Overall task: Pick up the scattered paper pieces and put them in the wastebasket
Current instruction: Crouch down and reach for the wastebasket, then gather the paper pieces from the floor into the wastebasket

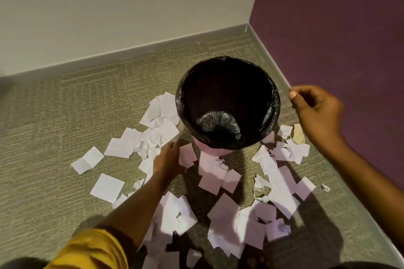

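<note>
A pink wastebasket (pixel 213 151) lined with a black bag stands on the carpet near the room's corner; only the crumpled bag shows inside. White paper pieces (pixel 225 214), flat and crumpled, lie scattered around its left, front and right sides. My left hand (pixel 167 159) is down at the floor just left of the basket's base, its fingers closed on one paper piece (pixel 187 156). My right hand (pixel 317 111) hovers in the air to the right of the basket's rim, fingers loosely curled and holding nothing.
A white wall runs along the back and a purple wall (pixel 338 28) along the right, meeting in a corner behind the basket. A tan crumpled scrap (pixel 298 134) lies under my right hand. Bare carpet (pixel 54 126) stretches to the left.
</note>
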{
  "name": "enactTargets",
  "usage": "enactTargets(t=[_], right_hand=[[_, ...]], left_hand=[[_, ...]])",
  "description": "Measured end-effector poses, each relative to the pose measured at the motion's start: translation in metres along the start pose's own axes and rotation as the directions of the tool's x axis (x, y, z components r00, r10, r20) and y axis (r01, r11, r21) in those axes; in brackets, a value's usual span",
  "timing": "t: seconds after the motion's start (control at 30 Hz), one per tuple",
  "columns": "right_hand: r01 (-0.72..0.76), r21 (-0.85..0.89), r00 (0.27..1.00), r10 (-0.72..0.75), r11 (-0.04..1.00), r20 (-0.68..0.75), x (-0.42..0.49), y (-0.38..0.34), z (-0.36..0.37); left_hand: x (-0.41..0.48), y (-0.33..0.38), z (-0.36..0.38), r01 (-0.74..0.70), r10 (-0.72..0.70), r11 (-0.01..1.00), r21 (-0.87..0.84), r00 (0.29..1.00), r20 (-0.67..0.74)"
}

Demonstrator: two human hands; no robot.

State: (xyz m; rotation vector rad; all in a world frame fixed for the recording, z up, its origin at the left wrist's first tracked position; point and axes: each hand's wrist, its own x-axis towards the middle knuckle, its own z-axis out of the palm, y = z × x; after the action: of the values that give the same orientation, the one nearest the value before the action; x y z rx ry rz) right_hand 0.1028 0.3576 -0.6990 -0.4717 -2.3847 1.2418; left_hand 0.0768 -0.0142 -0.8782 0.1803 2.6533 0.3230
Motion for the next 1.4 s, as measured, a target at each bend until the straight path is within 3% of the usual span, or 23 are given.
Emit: enactTargets(t=[0.1,0.23,0.3,0.4,0.53,0.67,0.73,0.8,0.87,0.93,1.03,1.1,1.3,1.4], right_hand=[[-0.171,-0.009,0.984,0.171,0.985,0.056,-0.036,0.036,0.008],[-0.24,-0.205,0.866,0.305,0.949,0.397,-0.094,0.079,0.045],[-0.159,-0.33,0.783,0.322,0.931,0.532,-0.116,0.093,0.068],[0.121,-0.416,0.668,0.236,0.901,0.706,-0.141,0.103,0.096],[0.432,-0.266,0.631,-0.079,0.862,0.772,-0.164,0.123,0.118],[0.521,-0.335,0.617,-0.075,0.785,0.784,-0.172,0.123,0.132],[0.457,-0.384,0.639,0.004,0.802,0.769,-0.173,0.122,0.133],[0.257,-0.466,0.676,0.187,0.847,0.713,-0.167,0.115,0.131],[-0.001,-0.504,0.668,0.376,0.864,0.642,-0.159,0.113,0.13],[-0.137,-0.453,0.714,0.404,0.881,0.571,-0.153,0.112,0.129],[-0.159,-0.382,0.781,0.353,0.91,0.516,-0.15,0.11,0.132],[-0.134,-0.368,0.801,0.319,0.92,0.506,-0.15,0.111,0.139],[-0.1,-0.366,0.77,0.305,0.925,0.561,-0.171,0.145,0.176],[-0.159,-0.371,0.734,0.361,0.915,0.575,-0.179,0.15,0.181]], left_hand=[[-0.001,-0.003,0.004,-0.01,0.01,0.999,0.043,1.0,0.01],[-0.006,-0.007,0.01,-0.054,0.054,0.994,0.097,0.999,0.005],[-0.008,-0.008,0.015,-0.063,0.063,0.995,0.071,0.998,0.001],[-0.012,-0.007,0.019,-0.083,0.083,0.994,0.078,0.997,-0.005],[-0.016,-0.006,0.02,-0.088,0.088,0.995,0.05,0.996,-0.002],[-0.023,-0.002,0.024,-0.074,0.073,0.996,-0.041,0.997,-0.015],[-0.028,0.004,0.028,-0.056,0.052,0.99,-0.13,0.998,-0.034],[-0.035,0.014,0.031,-0.01,-0.004,0.964,-0.265,0.999,-0.051],[-0.043,0.029,0.032,0.047,-0.069,0.916,-0.399,0.997,-0.042],[-0.049,0.043,0.034,0.129,-0.144,0.841,-0.525,0.989,0.012],[-0.056,0.057,0.045,0.207,-0.186,0.741,-0.639,0.977,0.101],[-0.06,0.063,0.055,0.183,-0.167,0.758,-0.626,0.982,0.086],[-0.067,0.067,0.076,0.163,-0.16,0.79,-0.591,0.985,0.058],[-0.068,0.066,0.081,0.134,-0.127,0.832,-0.537,0.991,0.052]])
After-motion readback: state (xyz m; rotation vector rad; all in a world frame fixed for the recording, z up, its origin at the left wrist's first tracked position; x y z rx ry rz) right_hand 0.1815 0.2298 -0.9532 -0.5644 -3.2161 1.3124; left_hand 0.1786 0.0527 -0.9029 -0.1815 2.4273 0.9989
